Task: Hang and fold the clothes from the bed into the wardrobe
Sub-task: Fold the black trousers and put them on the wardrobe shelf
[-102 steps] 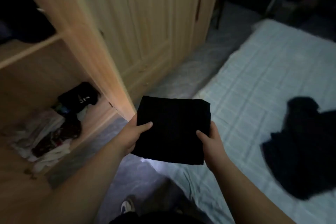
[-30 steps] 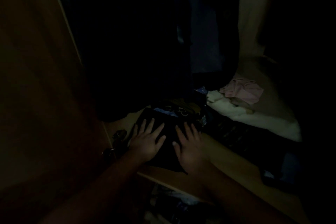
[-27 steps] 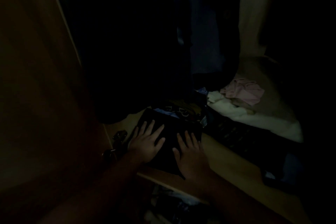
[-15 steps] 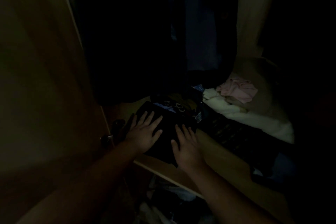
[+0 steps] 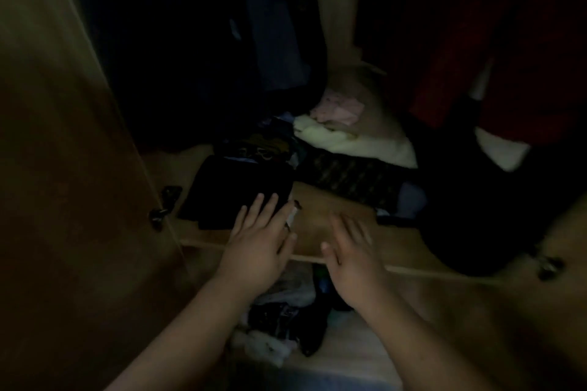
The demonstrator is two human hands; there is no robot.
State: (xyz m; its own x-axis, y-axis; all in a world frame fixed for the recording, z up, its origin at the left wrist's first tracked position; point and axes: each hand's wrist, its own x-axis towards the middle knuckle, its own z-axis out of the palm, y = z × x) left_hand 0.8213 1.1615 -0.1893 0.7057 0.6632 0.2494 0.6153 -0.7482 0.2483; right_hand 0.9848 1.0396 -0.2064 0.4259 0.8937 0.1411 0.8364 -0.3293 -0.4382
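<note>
A folded black garment [image 5: 235, 190] lies flat on the wooden wardrobe shelf [image 5: 336, 216], near its left end. My left hand [image 5: 257, 244] has straight fingers, and its fingertips lie over the garment's near right corner. My right hand [image 5: 352, 254] hovers over the bare shelf front with fingers spread, holding nothing and apart from the garment. The scene is very dark.
Behind the garment lie a patterned dark cloth [image 5: 352, 178], a cream cloth [image 5: 355, 143] and a pink one [image 5: 340, 108]. Dark clothes hang above, red ones [image 5: 495, 51] at the right. The open door [image 5: 63, 168] stands left. Loose clothes [image 5: 286, 317] fill the lower shelf.
Both hands have drawn back toward me off the folded black garment, which stays on the shelf. The right hand has left it entirely; only the left fingertips remain over its corner.
</note>
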